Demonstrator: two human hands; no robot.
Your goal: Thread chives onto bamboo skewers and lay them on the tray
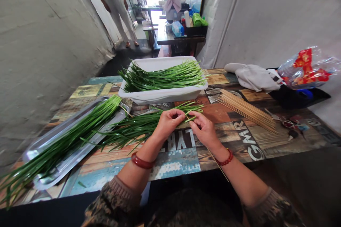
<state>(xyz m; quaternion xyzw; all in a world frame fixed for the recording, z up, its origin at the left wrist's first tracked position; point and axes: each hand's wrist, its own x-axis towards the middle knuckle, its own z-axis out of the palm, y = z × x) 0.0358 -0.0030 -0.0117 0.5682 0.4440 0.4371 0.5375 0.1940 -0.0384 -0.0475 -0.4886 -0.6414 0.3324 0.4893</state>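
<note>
My left hand (170, 122) pinches the stem end of a few garlic chives, with thumb and forefinger pressed together. My right hand (204, 129), closed as well, grips a thin bamboo skewer (218, 165) whose long end slants back under my right wrist. Both sets of fingertips nearly meet at the chive stems. Beneath and to the left of my hands, loose garlic chives (130, 127) lie on the patterned tabletop. A metal tray (61, 173) at the left bears a long row of chives (87, 131), with a skewer tip showing at their cut ends.
Behind my hands stands a white plastic basin (162, 95) full of chives. Several bamboo skewers (247, 110) lie at the right, near scissors and keys (291, 133). A grey cap (255, 76) and a plastic bag (306, 67) sit farther back. A person (112, 0) stands beyond the table.
</note>
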